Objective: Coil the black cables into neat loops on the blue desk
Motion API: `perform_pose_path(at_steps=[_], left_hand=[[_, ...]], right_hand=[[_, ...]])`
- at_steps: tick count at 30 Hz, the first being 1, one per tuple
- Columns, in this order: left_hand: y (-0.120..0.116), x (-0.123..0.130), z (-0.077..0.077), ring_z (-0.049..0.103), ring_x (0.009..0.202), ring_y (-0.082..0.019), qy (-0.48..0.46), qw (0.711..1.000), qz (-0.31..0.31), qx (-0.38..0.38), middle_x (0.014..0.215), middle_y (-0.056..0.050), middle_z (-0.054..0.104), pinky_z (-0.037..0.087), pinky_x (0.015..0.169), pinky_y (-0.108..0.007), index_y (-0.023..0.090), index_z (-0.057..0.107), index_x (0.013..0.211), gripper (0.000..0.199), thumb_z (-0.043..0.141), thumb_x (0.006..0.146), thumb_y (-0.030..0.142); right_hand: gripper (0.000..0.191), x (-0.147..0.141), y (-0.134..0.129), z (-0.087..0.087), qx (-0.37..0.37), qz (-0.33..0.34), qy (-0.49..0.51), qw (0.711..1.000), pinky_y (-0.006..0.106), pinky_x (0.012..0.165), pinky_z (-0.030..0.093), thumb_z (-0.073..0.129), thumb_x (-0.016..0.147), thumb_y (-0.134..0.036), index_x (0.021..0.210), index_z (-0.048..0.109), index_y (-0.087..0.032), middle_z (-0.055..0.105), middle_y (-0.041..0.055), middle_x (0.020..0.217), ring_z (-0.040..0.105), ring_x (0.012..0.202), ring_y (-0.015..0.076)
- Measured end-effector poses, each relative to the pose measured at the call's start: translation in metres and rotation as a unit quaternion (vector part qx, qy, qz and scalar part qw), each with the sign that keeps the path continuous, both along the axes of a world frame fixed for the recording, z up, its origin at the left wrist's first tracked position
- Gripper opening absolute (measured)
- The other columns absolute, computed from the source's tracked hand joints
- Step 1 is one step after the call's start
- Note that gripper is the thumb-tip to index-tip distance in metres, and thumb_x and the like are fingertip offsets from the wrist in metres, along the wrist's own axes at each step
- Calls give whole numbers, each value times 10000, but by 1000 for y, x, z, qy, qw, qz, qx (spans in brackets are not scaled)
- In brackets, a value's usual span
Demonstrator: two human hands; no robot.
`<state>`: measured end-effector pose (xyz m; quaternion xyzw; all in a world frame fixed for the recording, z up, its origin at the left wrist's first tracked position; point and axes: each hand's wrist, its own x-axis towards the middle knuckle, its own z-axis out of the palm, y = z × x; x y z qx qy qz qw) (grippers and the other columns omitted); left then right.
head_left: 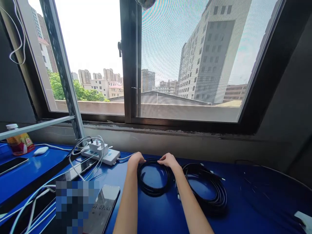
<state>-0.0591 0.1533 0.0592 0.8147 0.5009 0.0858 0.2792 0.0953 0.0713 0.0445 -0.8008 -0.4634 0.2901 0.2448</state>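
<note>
A coil of black cable [154,194] lies on the blue tabletop in front of me, wound into a round loop. At its far left edge, my left hand [137,158] is closed with the fingertips on the cable. My right hand [168,161] pinches the cable at the far right edge of the same loop. Beside my right forearm rests a larger bundle of coiled black cables [220,195], with light-coloured plug ends showing. My forearm covers part of that bundle's left side.
Left of my arms stand a white power strip [112,157] with chargers and tangled white cords, and a phone [104,206] showing a timer. A drink bottle [20,143] is at far left, near a metal shelf post [60,65]. A window rises behind the table.
</note>
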Motion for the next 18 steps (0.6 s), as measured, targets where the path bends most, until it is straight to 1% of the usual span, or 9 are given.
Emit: perform_pose_path(at_steps=[3,6,9,13,15,18], left_hand=[[-2,1,4,680,803,-250,36,999,6,-14,669,-39,679,514,699,-284,191,654,696,101,707,681,276],[-6,1,10,680,818,-240,52,998,6,-20,742,-49,700,503,711,-269,190,643,687,79,671,710,261],[-12,1,19,671,901,-238,52,998,5,-17,859,-60,724,497,737,-253,194,649,749,82,617,749,269],[-18,-2,33,617,1077,-234,32,999,-4,5,1058,-58,711,475,841,-249,217,652,896,166,577,773,298],[-21,-4,38,631,1050,-237,28,999,-20,0,1029,-56,717,483,834,-261,221,652,882,165,584,763,315],[-26,-2,39,689,822,-238,49,996,-56,-52,787,-39,722,523,714,-286,215,644,724,138,644,716,352]], right_hand=[[192,1,0,0,-2,4,-12,1000,343,813,523,578,907,-314,1023,628,-169,618,62,1073,603,937,168],[186,0,-1,3,-1,2,-21,1000,341,810,524,581,906,-310,1016,628,-169,621,60,1064,605,932,166],[203,0,-4,11,-3,0,-28,1000,351,824,520,573,910,-319,1041,624,-174,614,64,1091,601,950,172],[251,3,-11,28,22,-9,-36,999,387,853,512,568,911,-331,1094,607,-162,597,74,1137,590,994,193],[252,5,-15,35,42,-20,-37,998,388,852,512,567,912,-329,1096,605,-161,597,75,1137,590,994,192],[228,8,-21,45,72,-41,-41,996,376,846,514,567,913,-321,1072,614,-164,605,72,1118,595,979,182]])
